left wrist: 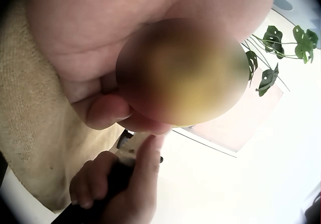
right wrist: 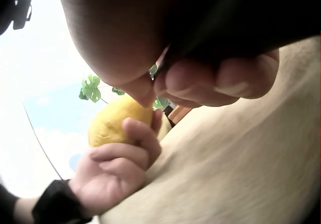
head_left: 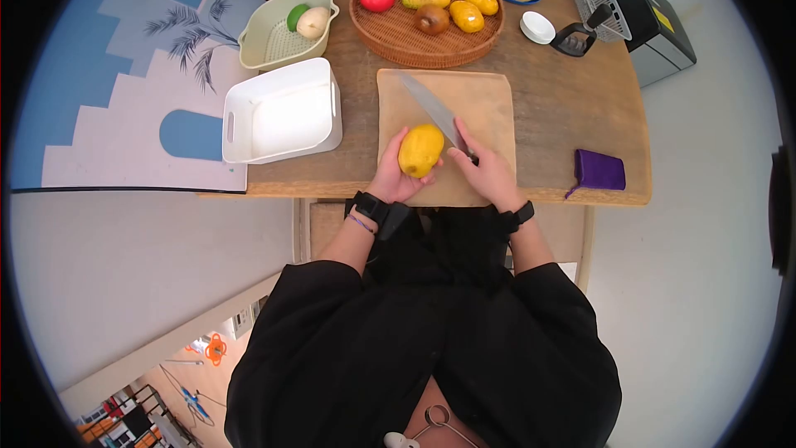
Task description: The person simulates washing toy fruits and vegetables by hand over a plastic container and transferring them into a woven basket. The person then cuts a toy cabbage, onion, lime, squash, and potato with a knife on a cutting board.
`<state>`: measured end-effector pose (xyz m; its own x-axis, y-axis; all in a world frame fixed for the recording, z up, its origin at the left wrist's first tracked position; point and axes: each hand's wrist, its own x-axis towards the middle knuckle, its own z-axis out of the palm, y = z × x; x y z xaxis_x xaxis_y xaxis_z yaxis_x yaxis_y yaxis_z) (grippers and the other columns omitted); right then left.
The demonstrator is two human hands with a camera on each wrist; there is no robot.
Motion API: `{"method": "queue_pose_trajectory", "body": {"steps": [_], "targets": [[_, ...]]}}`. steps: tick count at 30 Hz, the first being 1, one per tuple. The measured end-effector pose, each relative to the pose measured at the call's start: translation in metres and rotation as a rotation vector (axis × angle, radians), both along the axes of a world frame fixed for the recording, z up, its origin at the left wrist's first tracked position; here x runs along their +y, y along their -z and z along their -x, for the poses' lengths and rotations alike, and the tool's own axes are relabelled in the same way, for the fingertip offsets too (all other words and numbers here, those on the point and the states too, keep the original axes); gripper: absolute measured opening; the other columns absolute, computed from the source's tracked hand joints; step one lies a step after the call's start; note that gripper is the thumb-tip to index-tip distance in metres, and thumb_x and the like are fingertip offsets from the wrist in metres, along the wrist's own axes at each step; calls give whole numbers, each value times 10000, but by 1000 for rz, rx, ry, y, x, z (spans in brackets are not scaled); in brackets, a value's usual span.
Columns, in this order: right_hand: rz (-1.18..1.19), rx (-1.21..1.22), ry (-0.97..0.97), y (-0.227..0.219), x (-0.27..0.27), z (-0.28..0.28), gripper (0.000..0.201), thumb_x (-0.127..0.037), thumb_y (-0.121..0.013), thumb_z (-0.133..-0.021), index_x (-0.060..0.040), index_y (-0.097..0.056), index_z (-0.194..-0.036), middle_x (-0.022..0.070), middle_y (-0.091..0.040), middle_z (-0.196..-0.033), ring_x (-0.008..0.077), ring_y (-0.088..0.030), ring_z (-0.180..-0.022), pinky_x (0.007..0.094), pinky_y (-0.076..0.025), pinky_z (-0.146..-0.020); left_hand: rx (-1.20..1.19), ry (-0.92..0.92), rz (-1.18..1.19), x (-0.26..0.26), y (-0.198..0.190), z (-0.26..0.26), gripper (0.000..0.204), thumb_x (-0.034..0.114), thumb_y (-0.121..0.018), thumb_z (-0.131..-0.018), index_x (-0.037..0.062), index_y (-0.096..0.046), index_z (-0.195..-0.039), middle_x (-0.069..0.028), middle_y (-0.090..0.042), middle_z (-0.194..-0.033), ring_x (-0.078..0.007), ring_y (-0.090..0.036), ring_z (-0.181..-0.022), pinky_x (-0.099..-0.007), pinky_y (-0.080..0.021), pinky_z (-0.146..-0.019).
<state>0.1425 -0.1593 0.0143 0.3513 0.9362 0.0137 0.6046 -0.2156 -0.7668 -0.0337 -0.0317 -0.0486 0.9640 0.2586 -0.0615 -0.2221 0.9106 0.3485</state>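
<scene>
A yellow fruit (head_left: 421, 150) is gripped in the left hand (head_left: 393, 176) above the front half of a tan board (head_left: 489, 104). Just right of it, the right hand (head_left: 489, 172) holds a knife (head_left: 431, 104) by its dark handle, the blade slanting up and to the left beside the fruit. In the left wrist view the fruit (left wrist: 185, 73) is blurred against the palm, with the right hand (left wrist: 125, 184) below it. From the right wrist, the left hand's (right wrist: 118, 169) fingers curl round the fruit (right wrist: 120, 121); the blade is mostly hidden there.
A white bin (head_left: 286, 116) and a pale green basket (head_left: 278, 33) stand at the left. Behind the board is a round wicker tray (head_left: 414, 51) with several fruits. A white bowl (head_left: 537, 27), a black-handled tool (head_left: 574, 38) and a purple pouch (head_left: 599, 170) lie to the right.
</scene>
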Motion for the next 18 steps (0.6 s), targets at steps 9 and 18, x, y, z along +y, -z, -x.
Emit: {"method": "queue_pose_trajectory", "body": {"steps": [9, 18], "targets": [[-110, -78, -63, -5, -26, 17, 654, -349, -708, -938, -333, -446, -1537, 148, -709, -806, 339, -697, -676, 406, -562, -629, 150, -121, 65, -6, -10, -9, 510, 543, -372, -1064, 130, -601, -1257, -107, -692, -1096, -272, -661, -947, -390, -520, -693], [57, -347, -263, -15, -31, 38, 658, -388, -694, -935, -365, -439, -1541, 137, -628, -619, 347, -636, -530, 430, -533, -546, 242, -100, 159, -3, 0, -6, 607, 624, -465, -999, 71, -619, -1197, -125, -698, -1069, -292, -684, -985, -447, -564, -910]]}}
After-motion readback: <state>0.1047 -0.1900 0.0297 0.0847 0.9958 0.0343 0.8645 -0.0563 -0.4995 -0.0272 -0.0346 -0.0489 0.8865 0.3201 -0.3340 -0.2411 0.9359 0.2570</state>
